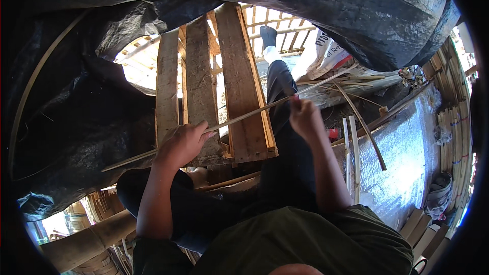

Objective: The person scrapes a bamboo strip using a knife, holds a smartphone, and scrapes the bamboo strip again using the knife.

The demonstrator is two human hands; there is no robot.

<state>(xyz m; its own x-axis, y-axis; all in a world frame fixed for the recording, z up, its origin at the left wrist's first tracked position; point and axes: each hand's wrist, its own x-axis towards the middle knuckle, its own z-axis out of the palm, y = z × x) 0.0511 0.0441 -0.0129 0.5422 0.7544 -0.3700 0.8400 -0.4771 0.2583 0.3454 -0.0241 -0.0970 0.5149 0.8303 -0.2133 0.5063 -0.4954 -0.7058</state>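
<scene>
A long, thin bamboo strip (244,116) slants across a slatted wooden stand (197,71), rising from lower left to upper right. My left hand (184,142) is closed round the strip near the stand's left side. On the right, my right hand (307,117) makes a fist round what looks like a red-handled knife (295,99). Its dark blade is blurred and meets the strip just above the fist; the fingers hide most of the handle. Past the right hand the strip runs on toward a white sack.
Dark plastic sheeting (66,107) hangs at the left and overhead. A white printed sack (326,53) stands at the far right, with loose strips (361,125) below it. Silvery sheeting (400,147) lies right. My outstretched leg (280,79) is beside the stand; a thick bamboo pole (89,242) crosses lower left.
</scene>
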